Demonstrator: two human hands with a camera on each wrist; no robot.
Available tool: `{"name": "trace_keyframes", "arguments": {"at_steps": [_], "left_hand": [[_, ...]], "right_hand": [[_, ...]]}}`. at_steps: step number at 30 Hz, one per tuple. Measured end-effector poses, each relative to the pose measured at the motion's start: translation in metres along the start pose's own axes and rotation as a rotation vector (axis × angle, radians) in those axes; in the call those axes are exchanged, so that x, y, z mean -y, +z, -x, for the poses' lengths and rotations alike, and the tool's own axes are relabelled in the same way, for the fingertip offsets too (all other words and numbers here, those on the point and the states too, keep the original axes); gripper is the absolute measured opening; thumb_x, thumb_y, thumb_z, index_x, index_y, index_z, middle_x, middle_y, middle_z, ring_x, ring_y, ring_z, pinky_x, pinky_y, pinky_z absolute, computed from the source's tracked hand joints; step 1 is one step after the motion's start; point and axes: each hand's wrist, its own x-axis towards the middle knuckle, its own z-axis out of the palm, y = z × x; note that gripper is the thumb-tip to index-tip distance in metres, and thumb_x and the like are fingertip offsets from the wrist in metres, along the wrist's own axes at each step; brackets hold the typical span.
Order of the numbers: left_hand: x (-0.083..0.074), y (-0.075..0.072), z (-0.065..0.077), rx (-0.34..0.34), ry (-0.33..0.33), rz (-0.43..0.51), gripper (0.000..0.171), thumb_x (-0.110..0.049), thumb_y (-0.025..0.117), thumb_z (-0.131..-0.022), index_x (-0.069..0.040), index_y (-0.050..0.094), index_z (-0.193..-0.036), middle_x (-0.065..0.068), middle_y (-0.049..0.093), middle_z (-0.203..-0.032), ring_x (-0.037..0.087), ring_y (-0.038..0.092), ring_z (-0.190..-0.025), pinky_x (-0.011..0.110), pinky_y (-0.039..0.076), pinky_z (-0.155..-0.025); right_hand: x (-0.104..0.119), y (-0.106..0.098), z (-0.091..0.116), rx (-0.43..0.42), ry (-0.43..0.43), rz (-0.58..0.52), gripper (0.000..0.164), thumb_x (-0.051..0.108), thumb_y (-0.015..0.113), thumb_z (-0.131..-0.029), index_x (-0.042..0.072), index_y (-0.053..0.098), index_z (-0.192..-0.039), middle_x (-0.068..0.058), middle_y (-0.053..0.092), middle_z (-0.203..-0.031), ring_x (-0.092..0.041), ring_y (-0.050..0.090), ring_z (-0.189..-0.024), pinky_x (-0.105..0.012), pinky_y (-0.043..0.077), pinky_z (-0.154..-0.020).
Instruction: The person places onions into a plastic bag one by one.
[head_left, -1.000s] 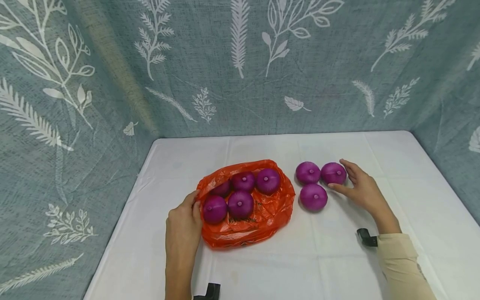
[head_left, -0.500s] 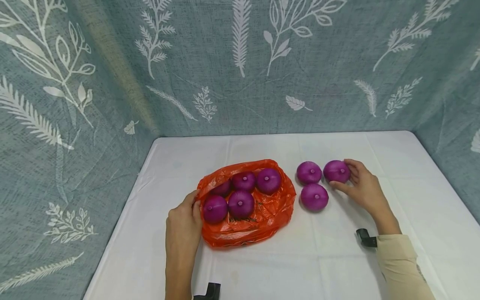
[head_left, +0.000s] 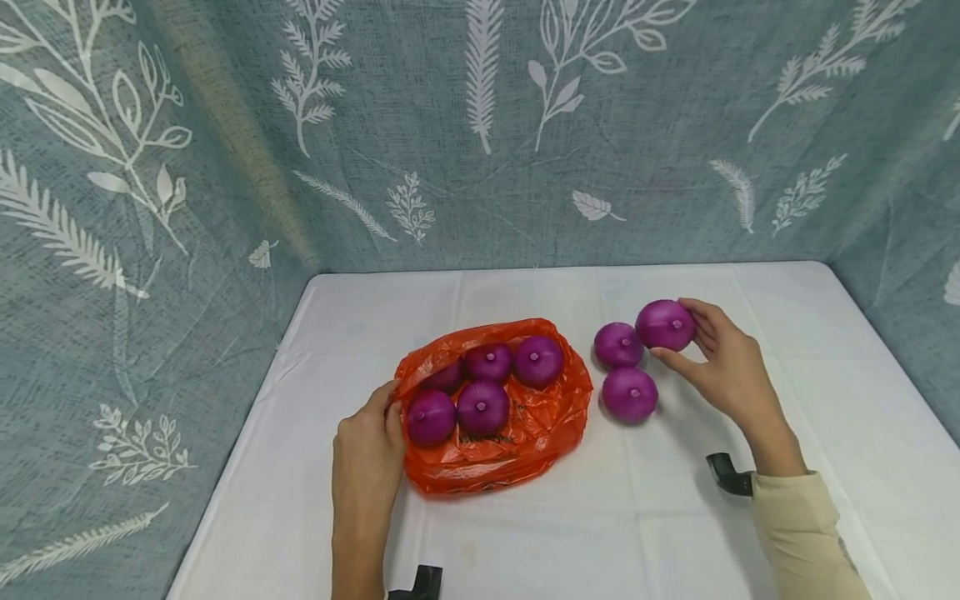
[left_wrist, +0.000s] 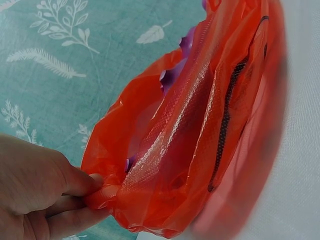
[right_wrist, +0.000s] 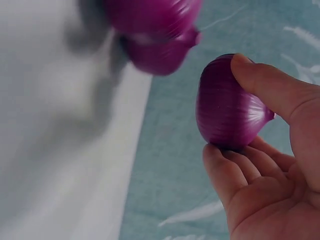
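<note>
My left hand [head_left: 367, 467] pinches the left rim of an orange-red plastic bag [head_left: 495, 467] between thumb and fingers; the left wrist view shows the pinched edge of the bag [left_wrist: 165, 200] closely. Several purple onions [head_left: 482, 408] sit inside the open bag, one partly under its left fold. My right hand [head_left: 727, 367] holds another onion [head_left: 665, 325] between thumb and fingertips, raised off the table. In the right wrist view this held onion [right_wrist: 230, 102] has its pointed tip toward the palm. Two loose onions [head_left: 628, 395] lie just left of and below it.
A white-covered table [head_left: 555, 542] bears everything. Blue-green cloth with white leaf prints [head_left: 510, 208] hangs behind it and at the sides. Black wrist mounts [head_left: 727, 475] show near both wrists.
My right hand has closed round the rightmost onion and lifted it off the table, first slightly rightward, then up and left. The left hand and the bag stay in place.
</note>
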Motion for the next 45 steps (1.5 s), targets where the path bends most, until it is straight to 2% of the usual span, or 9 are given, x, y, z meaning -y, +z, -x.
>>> {"name": "trace_keyframes", "arguments": {"at_steps": [9, 17, 23, 31, 34, 36, 41, 43, 45], "left_hand": [[-0.001, 0.000, 0.000, 0.003, -0.004, -0.002, 0.035, -0.002, 0.068, -0.101, 0.002, 0.068, -0.136, 0.026, 0.073, -0.125, 0.045, 0.073, -0.111, 0.054, 0.059, -0.093], [0.000, -0.001, 0.000, -0.006, -0.007, -0.006, 0.033, -0.003, 0.066, -0.102, 0.001, 0.069, -0.135, 0.025, 0.074, -0.123, 0.044, 0.074, -0.108, 0.055, 0.060, -0.092], [0.000, -0.001, 0.001, -0.008, -0.002, -0.001, 0.034, -0.003, 0.067, -0.102, 0.001, 0.068, -0.136, 0.025, 0.074, -0.124, 0.045, 0.074, -0.109, 0.055, 0.060, -0.092], [-0.001, -0.001, 0.001, -0.001, -0.009, -0.004, 0.035, -0.003, 0.067, -0.102, 0.001, 0.068, -0.137, 0.025, 0.073, -0.125, 0.045, 0.073, -0.110, 0.054, 0.059, -0.093], [-0.001, -0.001, 0.001, 0.000, -0.012, 0.000, 0.036, -0.003, 0.068, -0.102, 0.001, 0.068, -0.137, 0.025, 0.073, -0.125, 0.044, 0.073, -0.111, 0.054, 0.059, -0.093], [-0.001, -0.001, 0.001, 0.001, -0.014, 0.003, 0.036, -0.003, 0.068, -0.102, 0.001, 0.067, -0.137, 0.025, 0.073, -0.125, 0.044, 0.073, -0.111, 0.053, 0.059, -0.093], [0.000, -0.001, 0.001, 0.002, -0.015, 0.007, 0.036, -0.003, 0.068, -0.101, 0.001, 0.067, -0.138, 0.025, 0.073, -0.126, 0.044, 0.073, -0.111, 0.053, 0.059, -0.092], [0.000, -0.001, 0.001, 0.000, -0.012, 0.008, 0.036, -0.003, 0.068, -0.101, 0.001, 0.067, -0.137, 0.025, 0.073, -0.125, 0.044, 0.073, -0.111, 0.053, 0.059, -0.092], [0.001, -0.001, 0.001, -0.002, -0.007, 0.010, 0.036, -0.003, 0.068, -0.101, 0.002, 0.067, -0.137, 0.026, 0.073, -0.125, 0.044, 0.073, -0.111, 0.053, 0.059, -0.092]], "right_hand": [[0.040, 0.009, 0.007, -0.015, -0.108, -0.030, 0.083, 0.020, 0.093, -0.084, 0.010, 0.051, -0.155, -0.018, 0.059, -0.152, -0.037, 0.059, -0.137, -0.037, 0.049, -0.105], [0.062, 0.026, 0.012, 0.043, -0.197, -0.091, 0.081, 0.014, 0.091, -0.085, 0.010, 0.050, -0.154, -0.015, 0.059, -0.153, -0.034, 0.059, -0.138, -0.040, 0.050, -0.106], [0.069, 0.043, 0.017, 0.093, -0.251, -0.110, 0.080, 0.010, 0.092, -0.083, 0.012, 0.051, -0.152, -0.013, 0.064, -0.147, -0.033, 0.066, -0.129, -0.043, 0.055, -0.103], [0.080, 0.058, 0.021, 0.138, -0.256, -0.058, 0.082, 0.018, 0.093, -0.083, 0.012, 0.051, -0.153, -0.012, 0.067, -0.143, -0.033, 0.071, -0.122, -0.050, 0.059, -0.099], [0.084, 0.063, 0.021, 0.155, -0.243, -0.045, 0.082, 0.021, 0.093, -0.084, 0.012, 0.051, -0.153, -0.012, 0.066, -0.144, -0.035, 0.069, -0.125, -0.050, 0.061, -0.098], [0.086, 0.067, 0.021, 0.168, -0.237, -0.044, 0.082, 0.023, 0.092, -0.085, 0.011, 0.050, -0.153, -0.011, 0.066, -0.145, -0.035, 0.066, -0.129, -0.049, 0.063, -0.092], [0.087, 0.078, 0.023, 0.191, -0.240, -0.031, 0.082, 0.024, 0.092, -0.085, 0.011, 0.050, -0.154, -0.010, 0.065, -0.146, -0.033, 0.063, -0.134, -0.049, 0.061, -0.098], [0.087, 0.084, 0.024, 0.191, -0.238, -0.009, 0.082, 0.025, 0.093, -0.084, 0.011, 0.051, -0.153, -0.010, 0.066, -0.146, -0.032, 0.065, -0.131, -0.050, 0.058, -0.102], [0.087, 0.089, 0.025, 0.193, -0.233, 0.016, 0.081, 0.027, 0.092, -0.084, 0.012, 0.052, -0.153, -0.011, 0.067, -0.143, -0.030, 0.070, -0.123, -0.048, 0.060, -0.099]]}}
